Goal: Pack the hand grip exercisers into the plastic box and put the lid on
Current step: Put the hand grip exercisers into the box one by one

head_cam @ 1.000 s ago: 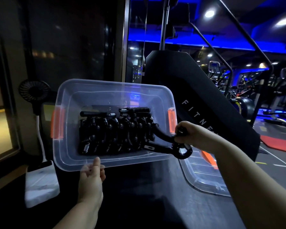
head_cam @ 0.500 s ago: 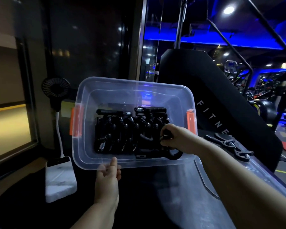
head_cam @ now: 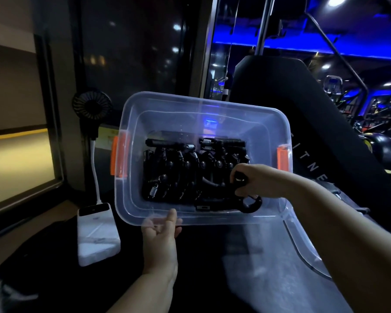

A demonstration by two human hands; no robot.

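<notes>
Fingers (head_cam: 241,177) of the right hand (head_cam: 261,180) were clenched round one handle of a black hand grip exerciser (head_cam: 226,195), inside the plastic box (head_cam: 203,105), toward its near-right corner. A second earlier that hand had held the same exerciser outside the right wall, its looped end hanging clear of the rim; half a second earlier it had crossed the rim and was going down. At this moment the looped end (head_cam: 251,204) lay low against the near wall, beside the packed row of exercisers (head_cam: 190,170) filling the middle of the box.

Head view, only view available: the left hand (head_cam: 161,236) gripped the near rim, thumb over the edge and fingers beneath, as in both earlier pictures. Whether the box was lifted or tipped on the dark surface could not be told. Orange latches sat on the left wall (head_cam: 117,157) and right wall (head_cam: 283,158), both open. The clear lid (head_cam: 303,249) lay on the surface to the near right, partly under the right forearm. A white power bank (head_cam: 96,233) with a small fan (head_cam: 92,105) on a stalk stood left of the box.

Judgement: the placing step was nearly done; the hand had not yet let go. No loose exerciser showed on the surface in this frame, though one was seen further right half a second earlier, so more packing probably came before the lid.
</notes>
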